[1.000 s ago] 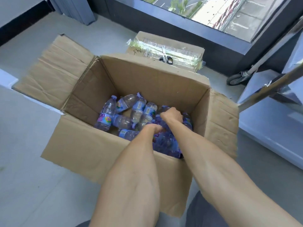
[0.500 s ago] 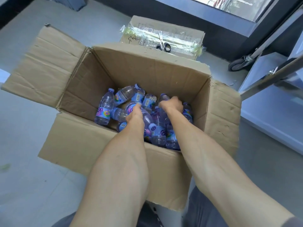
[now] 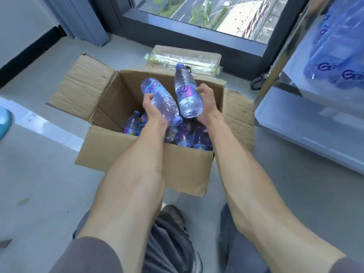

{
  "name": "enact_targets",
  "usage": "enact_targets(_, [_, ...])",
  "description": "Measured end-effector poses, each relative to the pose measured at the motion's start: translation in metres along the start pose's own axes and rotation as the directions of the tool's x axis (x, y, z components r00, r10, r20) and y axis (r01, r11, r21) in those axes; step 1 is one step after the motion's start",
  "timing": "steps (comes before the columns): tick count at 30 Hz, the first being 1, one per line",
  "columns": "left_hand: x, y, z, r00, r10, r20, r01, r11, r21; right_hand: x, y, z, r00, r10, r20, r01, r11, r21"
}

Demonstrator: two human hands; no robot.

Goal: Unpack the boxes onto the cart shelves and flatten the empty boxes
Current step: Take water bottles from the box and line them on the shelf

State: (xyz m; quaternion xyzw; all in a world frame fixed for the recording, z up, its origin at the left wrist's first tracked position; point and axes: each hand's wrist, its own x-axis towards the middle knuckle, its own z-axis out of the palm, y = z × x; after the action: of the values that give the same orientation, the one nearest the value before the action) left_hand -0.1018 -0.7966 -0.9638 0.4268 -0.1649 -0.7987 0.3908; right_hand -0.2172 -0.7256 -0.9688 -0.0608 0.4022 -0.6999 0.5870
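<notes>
Bottles fill the open cardboard box [image 3: 141, 162] on the floor. Left hand [image 3: 155, 113] fingers grip one bottle [image 3: 159, 97], cap toward the person; right hand [image 3: 206, 103] fingers grip another bottle [image 3: 187, 93], cap away.

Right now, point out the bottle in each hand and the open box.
Left-hand bottle [image 3: 157, 96], head view, on its label and upper body.
Right-hand bottle [image 3: 187, 93], head view, on its purple label.
Open box [image 3: 143, 156], head view, on the near outer wall.
</notes>
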Motion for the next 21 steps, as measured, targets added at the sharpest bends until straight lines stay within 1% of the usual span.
enact_targets(1, [-0.014,0.001,0.008,0.996,0.015,0.089,-0.016,1.000,0.001,-0.018,-0.010,0.002,0.997,-0.055,0.044,0.054,0.998,0.033])
enact_targets(2, [-0.027,0.002,0.014,0.991,0.023,0.134,-0.030,0.998,0.051,-0.037,-0.019,0.003,0.990,-0.111,0.082,0.107,0.993,0.047])
enact_targets(4, [-0.060,0.002,0.030,0.970,-0.027,0.242,-0.011,0.988,0.157,-0.080,-0.040,0.003,0.970,-0.210,0.123,0.208,0.978,0.028])
enact_targets(6, [-0.092,0.000,0.047,0.899,-0.124,0.421,0.061,0.985,0.160,-0.119,-0.060,-0.005,0.956,-0.271,0.113,0.274,0.961,-0.017])
enact_targets(7, [-0.105,-0.003,0.053,0.867,-0.134,0.481,0.057,0.984,0.172,-0.140,-0.070,-0.012,0.948,-0.300,0.102,0.304,0.952,-0.025])
enact_targets(9, [-0.127,-0.012,0.067,0.871,-0.062,0.488,-0.057,0.973,0.224,-0.179,-0.092,-0.025,0.929,-0.361,0.082,0.364,0.931,-0.029])
enact_targets(11, [-0.151,-0.031,0.080,0.835,0.032,0.549,-0.186,0.956,0.228,-0.214,-0.107,-0.038,0.907,-0.419,0.046,0.421,0.906,-0.050])
enact_targets(13, [-0.179,-0.055,0.095,0.804,0.086,0.589,-0.272,0.933,0.236,-0.247,-0.116,-0.057,0.879,-0.476,0.011,0.476,0.878,-0.055])
enact_targets(14, [-0.192,-0.067,0.104,0.802,0.110,0.587,-0.315,0.913,0.260,-0.263,-0.118,-0.067,0.872,-0.489,-0.010,0.488,0.872,-0.050])
enact_targets(15, [-0.205,-0.077,0.112,0.794,0.125,0.595,-0.348,0.896,0.276,-0.277,-0.119,-0.076,0.874,-0.485,-0.030,0.484,0.875,-0.035])
enact_targets(17, [-0.228,-0.102,0.132,0.748,0.114,0.654,-0.394,0.869,0.298,-0.306,-0.123,-0.100,0.862,-0.500,-0.077,0.502,0.865,0.004])
enact_targets(19, [-0.246,-0.132,0.153,0.685,0.097,0.722,-0.448,0.837,0.313,-0.333,-0.128,-0.127,0.827,-0.538,-0.162,0.549,0.835,0.034])
enact_targets(21, [-0.258,-0.163,0.170,0.654,0.083,0.752,-0.494,0.800,0.341,-0.357,-0.130,-0.153,0.781,-0.566,-0.263,0.600,0.798,0.063])
